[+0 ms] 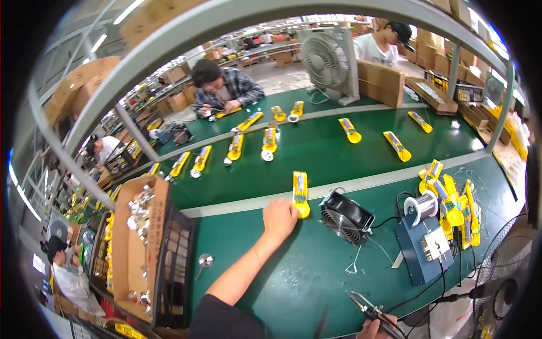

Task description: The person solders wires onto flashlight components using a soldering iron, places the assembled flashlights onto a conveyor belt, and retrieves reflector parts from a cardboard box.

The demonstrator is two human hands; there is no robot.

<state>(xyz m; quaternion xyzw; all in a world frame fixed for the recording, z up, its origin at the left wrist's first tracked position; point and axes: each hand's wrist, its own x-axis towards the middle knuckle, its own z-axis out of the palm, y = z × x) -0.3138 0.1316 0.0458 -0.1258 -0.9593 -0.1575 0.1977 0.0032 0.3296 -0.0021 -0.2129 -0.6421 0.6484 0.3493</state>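
At the near edge, a thin soldering tool [370, 311] was held in the right hand [377, 329], tip up and away from the body, most likely so the hot end was kept off the green table [293, 282]. The fingers were closed around its handle, though only part of the hand was seen at the bottom edge, so the grip could not be told fully. Just past it stood a blue soldering stand [420, 248] with a reel of wire [422, 206] on top, kept close so the wire was easy to reach. A small black fan [345, 216] was set beside it, maybe so smoke was blown away. The left hand [279, 217] was stretched out flat on the table, fingers loosely curled, and its fingertips [293, 211] were touching the near end of a yellow torch [300, 194]. The torch lay across the pale strip, just beyond the fingers, not gripped. Farther off, more yellow torches [265, 141] were laid in rows on the belt, and other workers [223, 85] were seated behind.
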